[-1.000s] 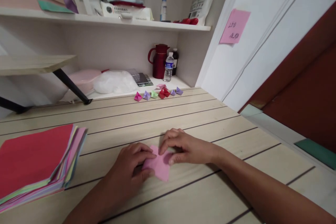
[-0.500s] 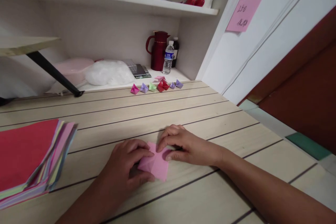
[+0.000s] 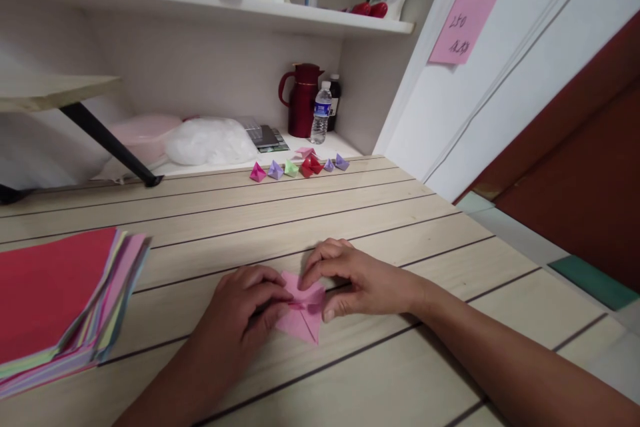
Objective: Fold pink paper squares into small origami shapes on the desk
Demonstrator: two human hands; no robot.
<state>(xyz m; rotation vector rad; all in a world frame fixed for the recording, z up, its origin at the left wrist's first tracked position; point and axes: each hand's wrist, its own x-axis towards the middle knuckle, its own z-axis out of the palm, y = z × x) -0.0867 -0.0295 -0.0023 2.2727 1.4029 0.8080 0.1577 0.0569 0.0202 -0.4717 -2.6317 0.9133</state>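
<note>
A small folded square of pink origami paper (image 3: 299,327) lies on the wooden table between my two hands. One of its flaps is partly lifted, and creases run across the lower half. My left hand (image 3: 253,303) grips the left side of the paper, thumb and fingers closed at the flap and covering that edge. From the right, my right hand (image 3: 347,277) has its index fingertip on the upper part of the paper and its thumb by the right edge, fingers curled around it.
A stack of coloured paper (image 3: 55,293) lies at the left. Several small folded paper pieces (image 3: 291,169) line the table's back edge. Behind them stand a dark red jug (image 3: 303,103), a water bottle (image 3: 321,113) and a white plastic bag (image 3: 210,142). A black table leg (image 3: 110,143) is at left.
The left thumb has moved up from the paper's lower edge to the middle. A flap now stands partly raised, showing the creases beneath. The right thumb has shifted slightly down and right.
</note>
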